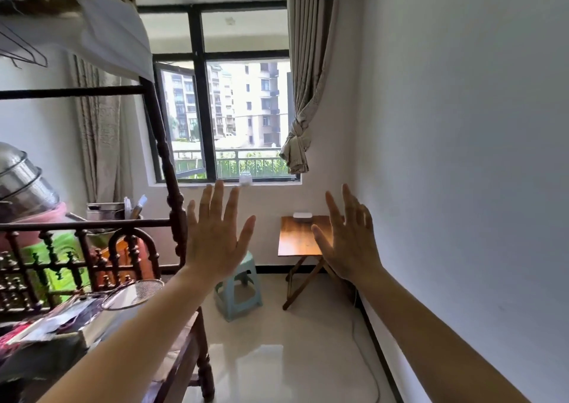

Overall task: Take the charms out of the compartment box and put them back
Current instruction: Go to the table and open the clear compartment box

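Both hands are raised in the air with fingers spread, holding nothing: the left hand (215, 236) at centre, the right hand (348, 239) at its 3 o'clock. No step has begun, I judge. A small white box (303, 215), possibly the compartment box, lies on the folding wooden table's (295, 242) far edge, long axis running 9 to 3 o'clock. Next comes walking over; charms are not visible.

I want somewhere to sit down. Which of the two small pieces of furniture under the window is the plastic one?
The pale blue stool, left of the folding wooden table. It is lower and stands on the floor.
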